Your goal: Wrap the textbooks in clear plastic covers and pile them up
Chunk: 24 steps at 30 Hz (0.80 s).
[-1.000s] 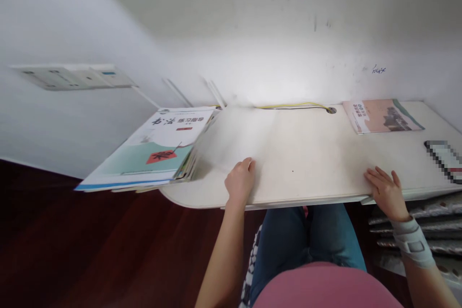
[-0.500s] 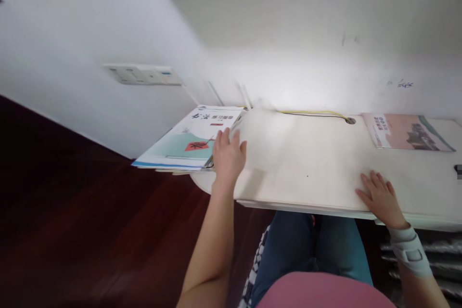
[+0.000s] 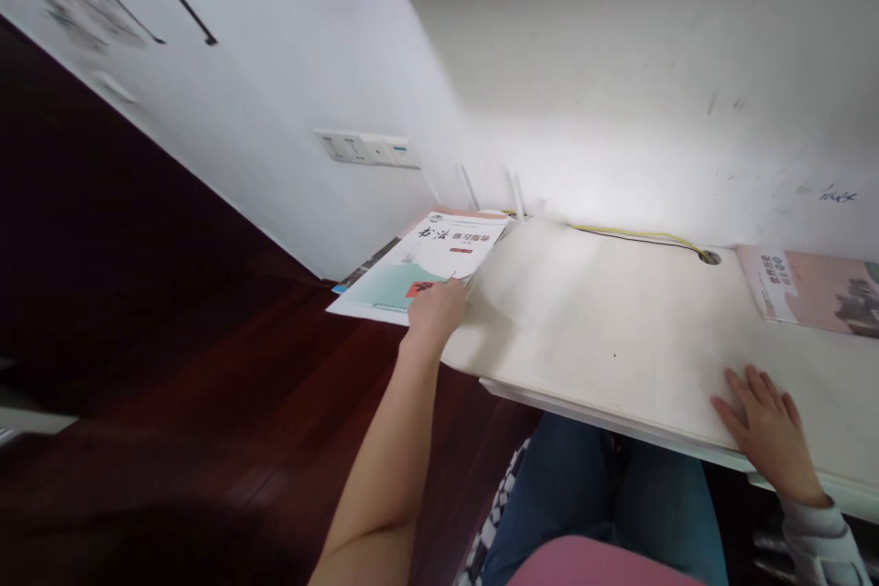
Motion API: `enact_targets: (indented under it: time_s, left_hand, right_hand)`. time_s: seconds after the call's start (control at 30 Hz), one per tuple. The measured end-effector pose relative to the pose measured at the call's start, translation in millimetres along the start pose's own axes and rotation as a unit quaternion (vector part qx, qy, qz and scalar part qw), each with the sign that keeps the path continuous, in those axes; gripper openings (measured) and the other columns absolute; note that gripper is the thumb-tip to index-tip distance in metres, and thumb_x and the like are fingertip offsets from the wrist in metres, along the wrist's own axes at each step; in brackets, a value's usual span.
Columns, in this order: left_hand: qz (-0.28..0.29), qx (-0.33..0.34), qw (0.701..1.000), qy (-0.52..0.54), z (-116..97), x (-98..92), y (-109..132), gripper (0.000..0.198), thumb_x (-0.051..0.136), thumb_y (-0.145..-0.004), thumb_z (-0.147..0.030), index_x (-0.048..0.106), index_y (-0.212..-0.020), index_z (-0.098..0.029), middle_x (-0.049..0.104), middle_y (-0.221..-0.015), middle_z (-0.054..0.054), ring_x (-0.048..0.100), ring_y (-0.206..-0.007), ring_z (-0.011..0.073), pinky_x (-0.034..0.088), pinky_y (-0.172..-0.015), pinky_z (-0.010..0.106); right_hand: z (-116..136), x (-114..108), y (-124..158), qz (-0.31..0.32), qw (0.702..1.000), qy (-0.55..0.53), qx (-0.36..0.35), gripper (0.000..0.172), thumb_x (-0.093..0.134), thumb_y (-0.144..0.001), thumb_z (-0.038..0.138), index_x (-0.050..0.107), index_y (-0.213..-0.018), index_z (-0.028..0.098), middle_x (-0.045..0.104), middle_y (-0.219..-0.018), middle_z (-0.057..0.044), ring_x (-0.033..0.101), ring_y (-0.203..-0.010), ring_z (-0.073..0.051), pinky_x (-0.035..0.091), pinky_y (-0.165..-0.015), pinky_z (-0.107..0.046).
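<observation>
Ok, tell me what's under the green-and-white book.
A pinkish edge shows at its far side and a dark, bluish edge at left; the book hides the rest.

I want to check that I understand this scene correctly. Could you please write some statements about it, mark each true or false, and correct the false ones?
1. The left hand touches the green-and-white book. True.
2. The right hand is closed in a fist. False: the right hand has its fingers spread on the white desk.
3. A yellow cable runs along the back of the desk. True.
4. The pinkish book lies under the left hand. False: the pinkish book lies on the desk, toward the picture's right edge.
</observation>
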<state>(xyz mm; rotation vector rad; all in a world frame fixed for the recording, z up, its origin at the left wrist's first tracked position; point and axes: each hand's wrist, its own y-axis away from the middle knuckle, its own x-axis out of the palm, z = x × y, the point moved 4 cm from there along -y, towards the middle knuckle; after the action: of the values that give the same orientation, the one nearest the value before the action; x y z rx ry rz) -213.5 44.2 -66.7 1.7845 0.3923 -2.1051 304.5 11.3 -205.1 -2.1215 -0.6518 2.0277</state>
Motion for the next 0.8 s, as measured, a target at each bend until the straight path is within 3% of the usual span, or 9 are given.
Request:
enact_targets:
  time_s: [0.17,0.3,0.4,0.57,0.8]
  left_hand:
    - [-0.003,-0.004,1.000,-0.012,-4,-17.3,2,0.039,0.035,-0.082,-0.012,0.063,-0.108,-0.005,0.068,-0.098,0.026,0.066,-0.093,0.0337,0.049,-0.074,0.040]
    - [-0.011,0.012,1.000,-0.014,-22,-19.2,2,0.035,0.042,-0.080,-0.017,0.065,-0.102,-0.005,0.067,-0.099,0.029,0.066,-0.093,0.0357,0.049,-0.074,0.043]
    - [-0.020,0.021,0.999,-0.014,-24,-19.9,5,0.034,0.041,-0.079,-0.015,0.066,-0.101,-0.004,0.067,-0.098,0.029,0.066,-0.094,0.0371,0.049,-0.075,0.045]
    - [-0.066,-0.036,0.997,-0.009,3,-38.3,19,0.038,0.030,-0.085,-0.010,0.058,-0.110,-0.004,0.068,-0.092,0.026,0.066,-0.092,0.0371,0.049,-0.074,0.044]
    - [-0.122,-0.166,0.975,0.080,36,-102.2,75,0.042,0.032,-0.088,-0.019,0.048,-0.127,-0.020,0.065,-0.112,0.017,0.062,-0.099,0.0349,0.047,-0.080,0.050]
  right_hand:
    - [1,-3,0,-0.005,1.000,-0.008,-0.003,0.055,0.035,-0.089,0.051,0.049,-0.132,0.019,0.050,-0.138,-0.019,0.043,-0.129,-0.035,0.038,-0.099,-0.054]
    - [2,-5,0,-0.013,1.000,-0.006,-0.012,0.054,0.035,-0.090,0.048,0.052,-0.129,0.016,0.050,-0.138,-0.019,0.044,-0.128,-0.035,0.038,-0.099,-0.054]
    - [4,-7,0,-0.020,1.000,-0.002,-0.017,0.053,0.034,-0.091,0.047,0.054,-0.129,0.015,0.050,-0.137,-0.020,0.044,-0.128,-0.034,0.038,-0.099,-0.053]
    - [6,-6,-1,-0.022,0.999,0.013,-0.023,0.052,0.033,-0.092,0.046,0.055,-0.128,0.015,0.050,-0.137,-0.020,0.044,-0.128,-0.034,0.039,-0.099,-0.053]
    - [11,-13,-3,-0.025,0.999,0.023,-0.016,0.049,0.037,-0.093,0.045,0.057,-0.126,0.015,0.052,-0.135,-0.020,0.047,-0.126,-0.033,0.039,-0.099,-0.052]
